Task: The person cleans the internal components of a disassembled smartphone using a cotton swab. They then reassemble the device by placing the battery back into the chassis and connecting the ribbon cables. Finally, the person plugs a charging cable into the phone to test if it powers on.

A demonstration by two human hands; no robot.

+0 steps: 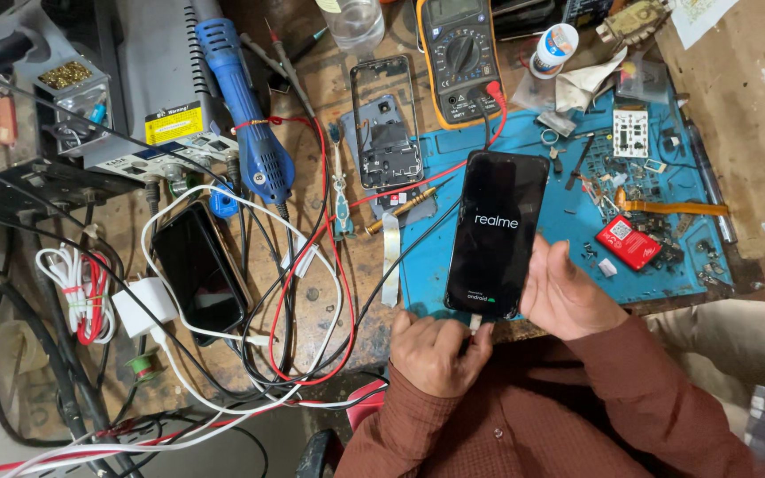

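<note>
At the blue mat's near edge, our right hand clamps the lit smartphone by its slim, slippery sides (glass, likely fragile), while our left hand pinches the white cable plug beneath it.

The bench is evenly and fairly brightly lit from above, with soft, short shadows under the cables. The dark phone screen shows only a faint sheen, as does the second phone. Focus is sharp centrally; wide-angle bending and slight softness mark the edges.
</note>
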